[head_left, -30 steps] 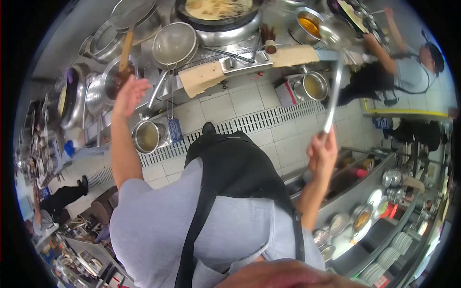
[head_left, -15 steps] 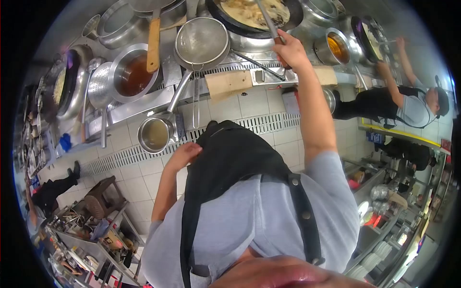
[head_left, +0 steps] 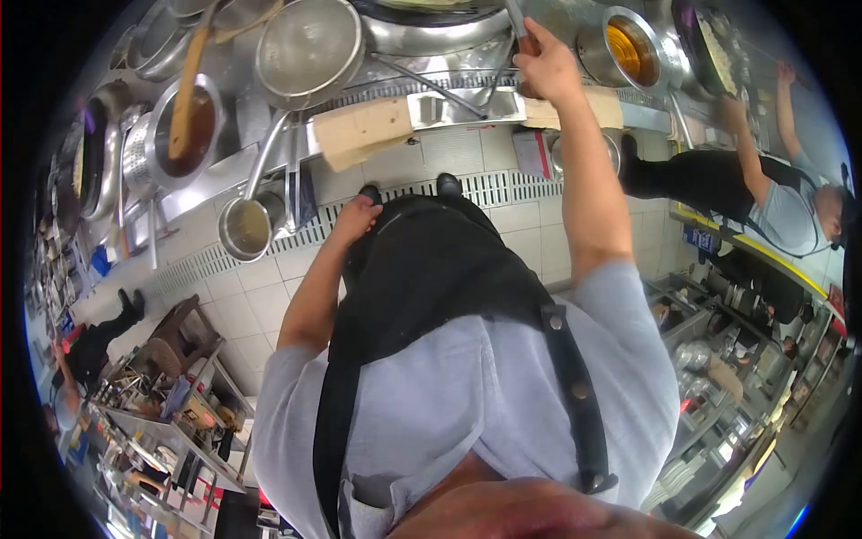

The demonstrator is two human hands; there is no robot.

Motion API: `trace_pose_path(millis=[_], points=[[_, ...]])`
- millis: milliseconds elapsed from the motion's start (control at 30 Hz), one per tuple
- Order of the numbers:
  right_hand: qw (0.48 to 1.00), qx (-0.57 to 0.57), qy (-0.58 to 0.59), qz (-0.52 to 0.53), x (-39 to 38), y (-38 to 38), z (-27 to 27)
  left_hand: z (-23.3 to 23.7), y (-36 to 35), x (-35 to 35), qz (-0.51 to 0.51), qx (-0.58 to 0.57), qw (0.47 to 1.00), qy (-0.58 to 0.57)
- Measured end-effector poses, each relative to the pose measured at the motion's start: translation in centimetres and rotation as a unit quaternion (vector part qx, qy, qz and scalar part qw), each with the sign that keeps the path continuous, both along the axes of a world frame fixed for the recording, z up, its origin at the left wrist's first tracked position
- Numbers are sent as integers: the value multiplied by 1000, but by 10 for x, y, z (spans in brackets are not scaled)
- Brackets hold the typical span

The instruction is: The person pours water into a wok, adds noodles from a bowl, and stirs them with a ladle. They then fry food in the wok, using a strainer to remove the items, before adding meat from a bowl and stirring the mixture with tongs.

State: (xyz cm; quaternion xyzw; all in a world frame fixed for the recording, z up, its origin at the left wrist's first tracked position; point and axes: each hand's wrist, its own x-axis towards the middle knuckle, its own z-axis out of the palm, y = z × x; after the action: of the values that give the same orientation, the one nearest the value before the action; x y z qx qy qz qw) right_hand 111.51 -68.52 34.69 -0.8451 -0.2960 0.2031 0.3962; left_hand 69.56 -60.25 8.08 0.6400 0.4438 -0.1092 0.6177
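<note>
My right hand [head_left: 549, 65] is wrapped round the handle of a long metal utensil [head_left: 515, 16], above the front edge of the stove. The utensil's far end is outside the view. Beyond it, the wok [head_left: 435, 31] shows only its near part at the top edge. At my left side, my left hand [head_left: 357, 216] hangs by the black apron [head_left: 422, 260], its fingers curled; whether anything is in them is too small to tell. A round strainer [head_left: 308, 54] rests on the counter, left of the wok.
A pot of reddish-brown liquid [head_left: 205, 121] and a small pot [head_left: 244, 229] are at the left. To the right stands a pot of amber liquid [head_left: 628, 49]. A co-worker [head_left: 781, 207] works at the far right. Shelves [head_left: 718, 431] are behind me.
The view has shifted, so the wok has mostly left the top edge and the stove items sit further left and higher. My left hand's fingers look more curled. My right hand keeps its hold.
</note>
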Motion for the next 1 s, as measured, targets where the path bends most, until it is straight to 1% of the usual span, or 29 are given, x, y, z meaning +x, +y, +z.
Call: trace_pose_path(millis=[33, 67, 100, 133, 167, 200, 233, 267, 300, 333, 367, 400, 433, 467, 533, 567, 600, 667, 700, 733, 800, 833, 867, 900, 933, 967, 1000], points=[[1000, 12, -7, 11, 9, -15, -3, -15, -3, 31, 2, 1, 1000, 2], [999, 23, -12, 21, 21, -28, -13, -37, -9, 58, -161, 84, 983, -18], [994, 82, -69, 19, 33, -44, -34, -56, -23, 76, -319, 157, 934, -35], [995, 77, -62, 20, 39, -62, -44, -71, -41, 98, -319, 150, 935, -30], [998, 58, -10, -26, 40, -81, -46, -84, -59, 130, -214, 113, 970, -22], [996, 40, 39, -72, 40, -98, -47, -92, -75, 161, -106, 76, 991, -17], [994, 62, 3, -85, 40, -115, -59, -91, -89, 192, -16, -26, 999, -18], [991, 86, -36, -96, 42, -132, -75, -91, -98, 223, 75, -126, 989, -21], [988, 112, -20, -101, 44, -150, -90, -96, -104, 252, 116, -169, 979, -9], [985, 136, -2, -107, 45, -167, -102, -109, -111, 273, 115, -170, 979, -15], [985, 135, -8, -107, 48, -178, -105, -128, -116, 294, 208, -208, 955, -29], [991, 87, -13, -104, 52, -188, -107, -137, -119, 316, 297, -246, 922, -42], [994, 36, -18, -101, 59, -196, -108, -145, -118, 333, 336, -287, 896, -46], [994, 34, -27, -96, 67, -199, -111, -152, -121, 347, 337, -293, 893, -53], [990, -61, -117, -46, 75, -193, -119, -156, -123, 364, 476, -331, 808, -98], [988, -40, -141, -47, 76, -188, -123, -158, -120, 371, 530, -359, 759, -112], [988, -36, -144, -37, 80, -189, -131, -161, -116, 379, 537, -358, 755, -119], [995, 0, -74, -72, 77, -188, -153, -175, -104, 377, 580, -400, 688, -172], [996, -1, -58, -74, 75, -187, -151, -193, -103, 374, 575, -408, 688, -172], [997, 1, -54, -61, 77, -189, -157, -171, -103, 371, 586, -402, 682, -175], [996, 20, -29, -81, 80, -190, -174, -128, -111, 362, 593, -363, 696, -181], [993, 68, -5, -94, 83, -188, -186, -138, -112, 349, 570, -373, 714, -162], [994, 71, 0, -79, 91, -190, -190, -148, -109, 335, 582, -366, 707, -167], [994, -27, -104, -32, 97, -194, -191, -133, -107, 316, 463, -348, 803, -140], [971, -119, -207, 17, 90, -189, -180, -121, -109, 292, 334, -320, 880, -105], [973, -29, -230, -9, 81, -182, -170, -108, -107, 269, 349, -311, 877, -108], [974, -18, -226, 7, 70, -165, -161, -97, -106, 243, 286, -305, 904, -87]])
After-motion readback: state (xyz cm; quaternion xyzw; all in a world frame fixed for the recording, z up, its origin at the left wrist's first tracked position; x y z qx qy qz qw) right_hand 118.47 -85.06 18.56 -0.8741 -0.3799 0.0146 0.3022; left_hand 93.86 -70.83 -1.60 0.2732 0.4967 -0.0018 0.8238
